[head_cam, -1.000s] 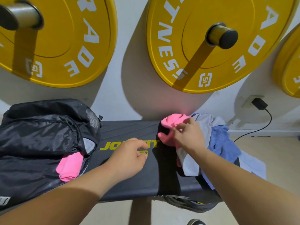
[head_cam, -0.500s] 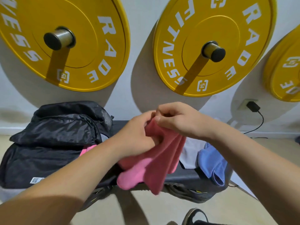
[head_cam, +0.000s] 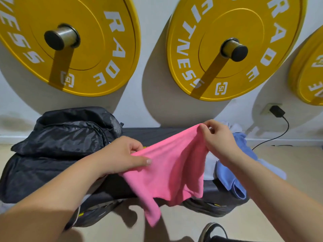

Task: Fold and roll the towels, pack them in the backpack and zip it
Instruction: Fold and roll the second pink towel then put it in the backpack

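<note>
Black bench (head_cam: 157, 135) against white wall (head_cam: 153, 41), beige floor (head_cam: 297, 165). Yellow wall plates (head_cam: 232, 20) lettered "RADE", "TNESS". Above bench, spread in air, pink towel (head_cam: 167, 170), top edge pinched by left hand (head_cam: 122, 154) and right hand (head_cam: 218, 138). At bench's left, backpack (head_cam: 61, 137); at right, blue towel (head_cam: 232, 177).

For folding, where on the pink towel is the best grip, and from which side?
Its two top corners, pinched from above, one per hand. The pink towel hangs slack from its upper edge between the left hand and right hand, lower part loose, so corner grips would likely spread it flat.
</note>
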Demonstrator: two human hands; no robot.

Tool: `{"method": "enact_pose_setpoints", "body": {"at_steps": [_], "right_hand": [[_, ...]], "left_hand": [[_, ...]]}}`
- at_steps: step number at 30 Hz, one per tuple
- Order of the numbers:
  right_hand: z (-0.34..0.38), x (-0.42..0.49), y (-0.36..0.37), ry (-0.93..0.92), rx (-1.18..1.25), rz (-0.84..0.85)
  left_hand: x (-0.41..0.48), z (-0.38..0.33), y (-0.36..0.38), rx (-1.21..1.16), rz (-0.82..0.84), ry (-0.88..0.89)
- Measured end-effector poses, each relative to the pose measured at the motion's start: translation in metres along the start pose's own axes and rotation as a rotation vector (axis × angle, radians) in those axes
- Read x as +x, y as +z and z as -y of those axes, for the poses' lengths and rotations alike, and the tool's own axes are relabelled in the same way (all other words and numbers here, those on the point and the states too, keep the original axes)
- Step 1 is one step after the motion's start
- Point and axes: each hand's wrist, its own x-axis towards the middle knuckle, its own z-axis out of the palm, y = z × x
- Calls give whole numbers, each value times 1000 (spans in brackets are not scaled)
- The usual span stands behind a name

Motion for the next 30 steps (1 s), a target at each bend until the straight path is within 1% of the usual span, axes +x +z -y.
{"method": "enact_pose_setpoints", "body": {"at_steps": [3, 5, 8, 9, 10, 11, 12, 14, 15, 16, 17, 19, 21, 23, 26, 28, 30], "right_hand": [[-21, 9, 5, 140, 94, -90], [-30, 11, 7, 187, 136, -115], [-31, 10, 9, 145, 153, -108], [-28, 9, 11, 110, 164, -88], [-23, 7, 13, 68, 175, -59], [-15, 3, 16, 27, 180, -21], [-7, -1, 19, -10, 178, 23], [10, -10, 26, -86, 176, 106], [18, -14, 30, -115, 199, 146], [23, -17, 33, -128, 240, 194], [28, -21, 35, -131, 276, 251], [33, -27, 38, -135, 292, 359], [34, -31, 38, -130, 317, 450], [37, -32, 35, -139, 385, 515], [38, -33, 28, -134, 430, 555], [36, -33, 27, -110, 406, 547], [29, -31, 28, -104, 299, 502]], "left_hand": [[7, 15, -13, 11, -70, -32], [12, 21, -18, 60, -156, -50], [20, 21, -22, 162, -400, -83], [21, 17, -20, 199, -460, -94], [23, 12, -17, 230, -485, -66], [23, 4, -12, 251, -459, -9], [23, -3, -5, 253, -389, 82], [18, -22, 10, 230, -183, 226], [16, -29, 16, 219, -110, 267], [16, -32, 21, 181, -79, 298], [16, -35, 25, 140, -100, 303], [18, -37, 29, 26, -237, 301], [19, -36, 28, -90, -336, 248], [19, -34, 26, -137, -348, 212], [20, -28, 23, -30, -283, 244], [22, -25, 22, -7, -268, 227], [25, -21, 19, -19, -325, 194]]}}
